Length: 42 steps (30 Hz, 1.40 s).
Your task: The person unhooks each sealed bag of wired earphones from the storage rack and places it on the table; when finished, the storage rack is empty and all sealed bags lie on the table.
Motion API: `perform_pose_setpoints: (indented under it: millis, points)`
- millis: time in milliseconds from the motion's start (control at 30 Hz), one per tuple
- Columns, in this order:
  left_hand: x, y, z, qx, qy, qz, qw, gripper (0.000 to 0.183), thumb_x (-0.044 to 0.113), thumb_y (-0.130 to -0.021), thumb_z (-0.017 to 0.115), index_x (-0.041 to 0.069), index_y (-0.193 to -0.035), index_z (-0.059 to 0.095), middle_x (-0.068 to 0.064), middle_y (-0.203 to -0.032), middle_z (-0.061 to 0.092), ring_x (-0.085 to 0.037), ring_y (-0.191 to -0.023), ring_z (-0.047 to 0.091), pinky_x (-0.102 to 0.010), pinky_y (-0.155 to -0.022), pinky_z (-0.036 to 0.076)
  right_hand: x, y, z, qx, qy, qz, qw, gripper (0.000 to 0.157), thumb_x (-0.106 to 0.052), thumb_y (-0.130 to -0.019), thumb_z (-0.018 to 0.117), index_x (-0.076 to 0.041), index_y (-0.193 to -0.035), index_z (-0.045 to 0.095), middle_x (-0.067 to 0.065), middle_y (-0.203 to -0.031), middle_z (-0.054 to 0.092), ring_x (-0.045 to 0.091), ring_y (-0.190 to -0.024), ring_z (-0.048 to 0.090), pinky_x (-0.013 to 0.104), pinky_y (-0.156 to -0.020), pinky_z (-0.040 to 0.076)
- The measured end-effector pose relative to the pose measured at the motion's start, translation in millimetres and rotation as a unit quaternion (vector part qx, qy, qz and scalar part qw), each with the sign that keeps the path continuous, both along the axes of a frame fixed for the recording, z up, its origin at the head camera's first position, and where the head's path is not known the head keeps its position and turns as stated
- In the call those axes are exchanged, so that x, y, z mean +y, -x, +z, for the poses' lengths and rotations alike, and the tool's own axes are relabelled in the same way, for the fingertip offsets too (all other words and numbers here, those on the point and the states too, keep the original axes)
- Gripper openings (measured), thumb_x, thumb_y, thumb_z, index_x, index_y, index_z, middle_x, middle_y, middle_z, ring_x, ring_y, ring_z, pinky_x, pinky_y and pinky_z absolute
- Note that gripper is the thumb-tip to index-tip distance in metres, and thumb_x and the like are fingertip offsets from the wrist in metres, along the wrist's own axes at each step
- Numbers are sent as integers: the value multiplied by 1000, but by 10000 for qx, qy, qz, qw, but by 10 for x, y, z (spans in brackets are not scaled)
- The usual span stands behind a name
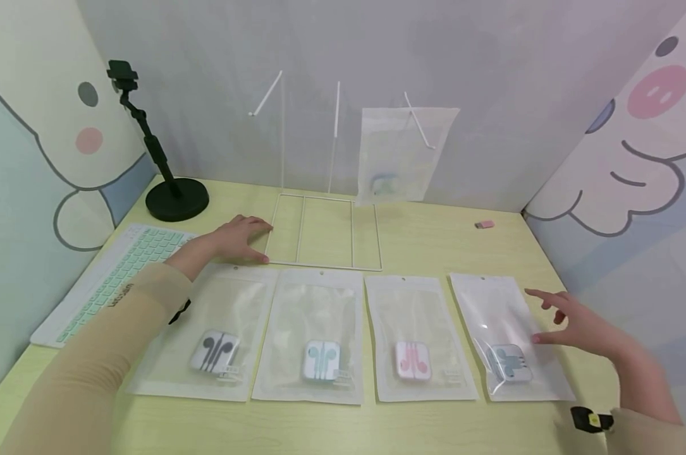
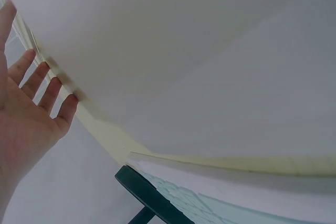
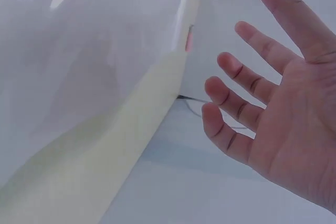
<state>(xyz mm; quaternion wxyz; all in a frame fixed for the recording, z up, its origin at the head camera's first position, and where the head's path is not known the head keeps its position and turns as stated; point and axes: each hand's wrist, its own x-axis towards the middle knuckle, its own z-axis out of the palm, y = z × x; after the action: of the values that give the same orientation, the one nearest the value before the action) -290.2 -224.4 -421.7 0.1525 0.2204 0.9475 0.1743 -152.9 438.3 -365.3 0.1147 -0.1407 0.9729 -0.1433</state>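
Observation:
My left hand (image 1: 237, 240) touches the left side of a white wire display rack (image 1: 324, 266), fingertips and thumb at its base frame. In the left wrist view the same hand (image 2: 31, 114) has its fingers spread. My right hand (image 1: 584, 325) hovers beside the rightmost clear-front pouch (image 1: 490, 300), thumb and forefinger apart, with nothing between them. That pouch contains blue-grey earphones in a clear case (image 1: 510, 363). To its left lie pouches with pink earphones (image 1: 413, 361), mint earphones (image 1: 322, 360) and black earphones (image 1: 215, 352). Another pouch (image 1: 399, 148) hangs from the rack's right hook.
A white keyboard with mint keys (image 1: 138, 268) lies at the left, partly under my left forearm. Behind it stands a black phone stand (image 1: 176, 200). A small pink USB stick (image 1: 484, 224) lies at the back right. Walls bound the table behind and at both sides.

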Motion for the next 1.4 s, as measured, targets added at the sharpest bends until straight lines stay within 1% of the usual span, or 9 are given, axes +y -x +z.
perform_pose_setpoints:
  millis: [100, 333, 567, 667, 800, 933, 1133, 1233, 1400]
  points:
    - [1, -3, -9, -43, -4, 2, 10000, 88, 53, -78, 71, 11, -146, 36, -18, -150, 28, -46, -135, 19, -68, -102, 20, -84, 75, 114, 177, 54, 80, 9998, 90, -36, -70, 83, -4, -142, 38, 19, -110, 48, 23, -86, 45, 24, -59, 39]
    - [22, -23, -40, -29, -46, -13, 10000, 87, 52, -78, 71, 11, -146, 36, -17, -150, 29, -45, -135, 20, -66, -103, 21, -242, 276, 323, 876, 452, 399, 9943, 89, -26, -70, 84, -11, -144, 37, 7, -110, 44, 0, -83, 36, 22, -57, 43]
    - [29, -50, -40, -3, -81, -10, 10000, 86, 51, -78, 72, 10, -145, 37, -18, -149, 30, -44, -134, 22, -67, -102, 22, -489, 574, 540, 1493, 796, 494, 9843, 88, -16, -69, 85, -11, -144, 39, 11, -119, 43, -5, -88, 38, 15, -62, 43]
    - [32, -59, -31, -12, -91, 19, 10000, 85, 51, -78, 72, 10, -145, 37, -18, -149, 30, -45, -134, 22, -68, -102, 21, -644, 722, 618, 1554, 1010, 398, 9819, 84, -16, -72, 83, -14, -143, 40, 12, -127, 41, -4, -95, 40, 8, -68, 41]
    - [35, -56, -17, 26, -68, 52, 10000, 85, 50, -79, 72, 11, -145, 37, -18, -149, 30, -45, -134, 22, -68, -102, 21, -893, 894, 659, 1505, 1485, 333, 9768, 77, -13, -76, 80, -13, -142, 40, 12, -138, 37, 16, -113, 45, 3, -76, 37]
    - [28, -42, -14, 58, -13, 49, 10000, 85, 52, -79, 71, 11, -145, 37, -18, -149, 29, -44, -134, 22, -68, -102, 21, -1142, 1038, 651, 1551, 2248, 326, 9614, 74, -3, -79, 75, -8, -142, 37, 13, -142, 36, 23, -124, 42, 10, -92, 39]
    - [7, -24, -7, 45, 38, 43, 10000, 87, 54, -77, 71, 11, -145, 36, -18, -149, 29, -44, -134, 22, -68, -101, 22, -1449, 1209, 693, 1441, 3104, 85, 9396, 75, -1, -83, 69, -11, -146, 30, 10, -149, 28, 34, -134, 33, 46, -107, 33]
    - [4, -19, -5, 52, 8, 45, 10000, 87, 54, -77, 71, 11, -145, 37, -18, -149, 30, -44, -134, 23, -67, -102, 22, -1506, 1330, 685, 1303, 3519, 36, 9269, 73, -4, -86, 67, -14, -147, 27, 6, -152, 27, 32, -137, 30, 50, -108, 29]
    - [12, -12, -2, 52, -41, 48, 10000, 87, 54, -77, 71, 11, -145, 37, -18, -149, 30, -44, -134, 22, -66, -103, 22, -1547, 1548, 662, 1097, 4247, -63, 8986, 69, -5, -88, 64, -13, -147, 28, 2, -151, 27, 26, -139, 28, 43, -111, 29]
